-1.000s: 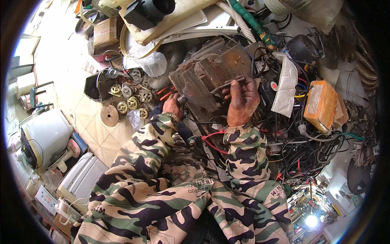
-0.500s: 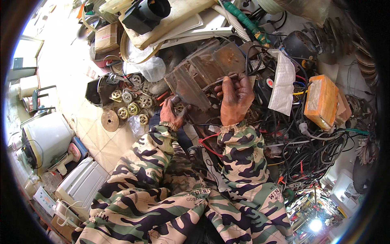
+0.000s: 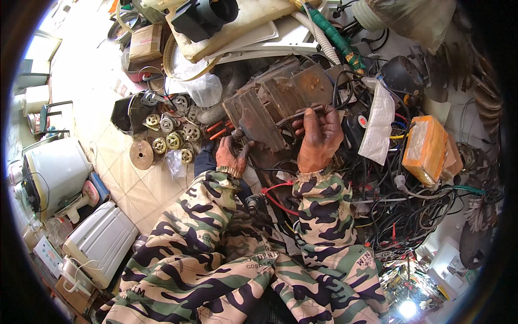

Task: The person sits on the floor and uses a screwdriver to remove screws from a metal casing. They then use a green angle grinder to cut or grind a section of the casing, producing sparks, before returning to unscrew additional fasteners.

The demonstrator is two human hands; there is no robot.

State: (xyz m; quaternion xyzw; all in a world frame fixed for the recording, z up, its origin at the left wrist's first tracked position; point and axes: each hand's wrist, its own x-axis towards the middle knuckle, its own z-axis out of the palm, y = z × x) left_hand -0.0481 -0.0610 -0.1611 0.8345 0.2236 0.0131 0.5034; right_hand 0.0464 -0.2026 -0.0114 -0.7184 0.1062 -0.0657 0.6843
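My right hand (image 3: 320, 139) is closed around a thin dark rod (image 3: 293, 117), its thumb pressed along it. The rod slants down to the left across a brown, rusty metal assembly (image 3: 249, 116) of plates and ridges. At that assembly's lower left edge is my left hand (image 3: 231, 156), fingers curled and thumb bent toward the metal. A small rounded dark end (image 3: 237, 133) shows by its fingertips; I cannot make out what it belongs to. Just left of these fingers lie red handles (image 3: 217, 130), apparently of a hand tool.
Several round metal motor parts (image 3: 174, 140) and a brown disc (image 3: 141, 155) lie on the tiles at left. To the right are tangled black cables (image 3: 402, 216), a white padded strip (image 3: 375, 127) and an orange taped box (image 3: 424, 146). White panels (image 3: 259, 40) stand behind.
The view has shifted slightly, so the surroundings sit a little differently. My right hand still grips the rod over the rusty assembly, and my left hand stays at its edge.
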